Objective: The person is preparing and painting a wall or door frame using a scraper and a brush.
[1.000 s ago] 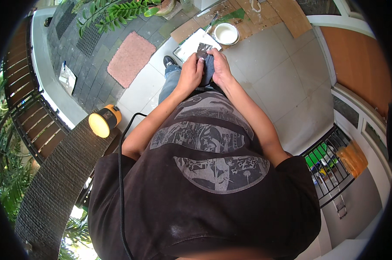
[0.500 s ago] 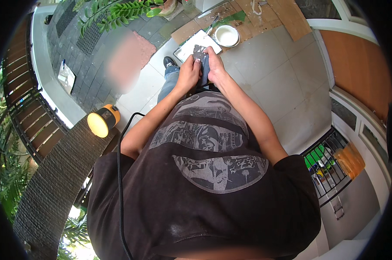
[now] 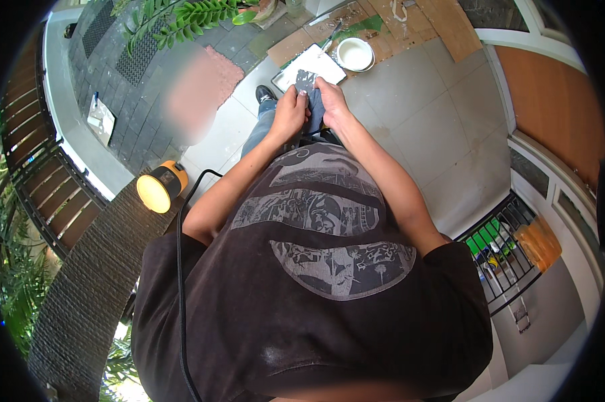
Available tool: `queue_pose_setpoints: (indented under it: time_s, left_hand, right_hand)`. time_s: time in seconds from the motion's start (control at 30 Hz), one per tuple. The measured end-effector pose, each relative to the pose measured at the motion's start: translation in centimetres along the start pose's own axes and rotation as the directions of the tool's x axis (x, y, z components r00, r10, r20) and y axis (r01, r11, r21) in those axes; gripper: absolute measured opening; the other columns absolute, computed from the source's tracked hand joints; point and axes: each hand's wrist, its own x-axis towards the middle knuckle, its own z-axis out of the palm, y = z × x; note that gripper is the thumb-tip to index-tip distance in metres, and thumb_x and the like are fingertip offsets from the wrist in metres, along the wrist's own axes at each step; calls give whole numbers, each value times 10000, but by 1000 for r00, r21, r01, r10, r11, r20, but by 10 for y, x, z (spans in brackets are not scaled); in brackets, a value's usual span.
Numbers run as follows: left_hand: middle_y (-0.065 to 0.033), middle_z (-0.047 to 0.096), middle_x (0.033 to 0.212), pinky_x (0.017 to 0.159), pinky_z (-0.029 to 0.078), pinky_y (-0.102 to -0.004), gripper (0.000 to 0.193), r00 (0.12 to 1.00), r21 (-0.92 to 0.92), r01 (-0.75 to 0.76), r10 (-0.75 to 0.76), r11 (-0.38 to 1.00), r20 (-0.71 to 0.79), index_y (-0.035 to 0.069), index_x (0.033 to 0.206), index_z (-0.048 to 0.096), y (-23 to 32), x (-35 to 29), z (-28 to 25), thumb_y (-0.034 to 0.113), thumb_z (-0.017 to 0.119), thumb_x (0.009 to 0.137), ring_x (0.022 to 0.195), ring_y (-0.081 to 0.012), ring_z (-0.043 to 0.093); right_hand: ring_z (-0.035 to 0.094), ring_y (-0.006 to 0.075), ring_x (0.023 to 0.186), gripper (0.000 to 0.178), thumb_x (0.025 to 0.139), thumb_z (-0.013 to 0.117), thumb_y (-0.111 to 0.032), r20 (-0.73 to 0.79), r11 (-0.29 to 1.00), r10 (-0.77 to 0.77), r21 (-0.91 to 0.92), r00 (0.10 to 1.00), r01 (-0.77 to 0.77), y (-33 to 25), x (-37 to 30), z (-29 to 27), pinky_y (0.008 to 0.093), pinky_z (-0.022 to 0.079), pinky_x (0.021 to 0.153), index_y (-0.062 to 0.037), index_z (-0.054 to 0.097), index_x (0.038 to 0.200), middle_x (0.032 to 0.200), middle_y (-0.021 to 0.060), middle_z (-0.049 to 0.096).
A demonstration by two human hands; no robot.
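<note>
Between my two hands is a flat, dark grey piece flecked with white; its exact kind is hard to make out. My left hand closes on its lower left side, thumb on top. Fingers curled, my right hand grips its right edge with the thumb near the upper corner. Just beyond the piece lies a white paint tray with a dark rim, partly hidden by my hands. A white bucket holding white paint stands to its right. What looks like a paintbrush rests at the tray's far edge.
Stained cardboard covers the floor at the far side. A leafy plant overhangs the far left, near a pink mat. At left, a yellow-and-black lamp sits by a textured brown surface. A black cable crosses my left side.
The view has shifted slightly, so the tray and bucket appear a little farther right. Both hands keep their hold on the grey piece with barely any movement.
</note>
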Motion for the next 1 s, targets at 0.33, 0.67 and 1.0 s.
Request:
queue_pose_setpoints:
  time_s: [0.33, 0.67, 1.0]
  left_hand:
    - [-68, 541, 652, 497, 452, -283, 178, 991, 137, -134, 132, 981, 28, -8, 908, 465, 17, 1, 3, 159, 418, 948, 538, -136, 540]
    - [-106, 551, 617, 493, 449, -342, 182, 986, 140, -118, 99, 983, 137, -16, 849, 443, 27, 21, -41, 144, 418, 930, 516, -191, 561]
    - [-56, 548, 711, 506, 457, -269, 199, 986, -20, -4, 7, 1000, 169, 2, 983, 481, 24, 23, -2, 186, 413, 951, 569, -119, 533]
  right_hand:
    - [571, 195, 602, 191, 774, 516, -302, -30, 994, 83, 70, 996, -81, -10, 7, -2, 369, 439, 453, -121, 567, 807, 731, 28, 600]
    - [573, 209, 654, 264, 758, 505, -369, -59, 979, 98, 184, 993, -85, -10, 15, 40, 379, 439, 515, -124, 579, 820, 743, 32, 605]
    - [531, 252, 508, 271, 784, 470, -331, -18, 995, 52, 84, 998, -51, -15, 7, -10, 370, 436, 458, -90, 583, 833, 697, 73, 588]
